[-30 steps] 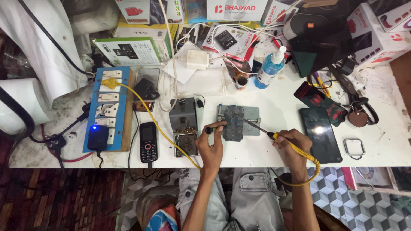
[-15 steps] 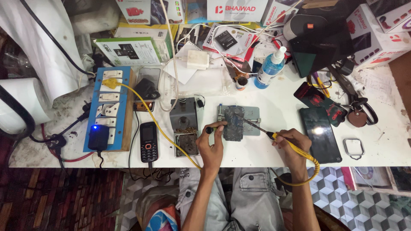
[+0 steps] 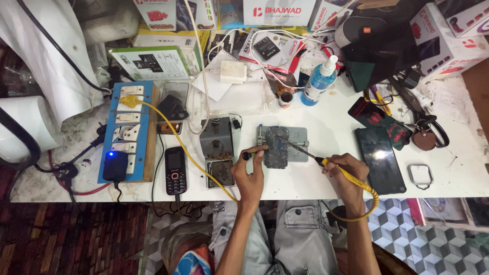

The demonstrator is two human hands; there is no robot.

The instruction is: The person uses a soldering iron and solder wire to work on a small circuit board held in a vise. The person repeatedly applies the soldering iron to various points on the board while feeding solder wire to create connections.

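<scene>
Both hands sat at the near edge of the desk (image 3: pixel 316 181), and I saw almost nothing change against the earlier frames: the same pose, the same reach, only the faintest shift of the fingers if any. My left hand (image 3: pixel 249 175) was curled shut around a small black-tipped tool (image 3: pixel 253 153), its end resting by the left side of the circuit board (image 3: pixel 277 147). My right hand (image 3: pixel 346 170) was closed in a pen grip on the yellow soldering iron (image 3: pixel 336 167), whose thin metal tip slanted up and left onto the board, touching it near the upper right as before. The iron's yellow cord looped below my right wrist and off the desk edge.

The board lay in a grey holder (image 3: pixel 300 145), just beyond my fingers and between the two hands; it had not moved. Just left of it stood the grey solder stand (image 3: pixel 216 140) with its dirty tray nearest me. Further left lay the black keypad phone (image 3: pixel 175 170) and the blue power strip (image 3: pixel 127 132), its small blue light lit as it had been. To my right, a dark smartphone (image 3: pixel 379 160) lay flat beside my right hand, with a small clear watch case (image 3: pixel 420 175) past it.

Farther back stood a blue spray bottle (image 3: pixel 318 81), a white charger (image 3: pixel 233 71) and a row of cardboard boxes (image 3: pixel 275 10), all where they had been.
</scene>
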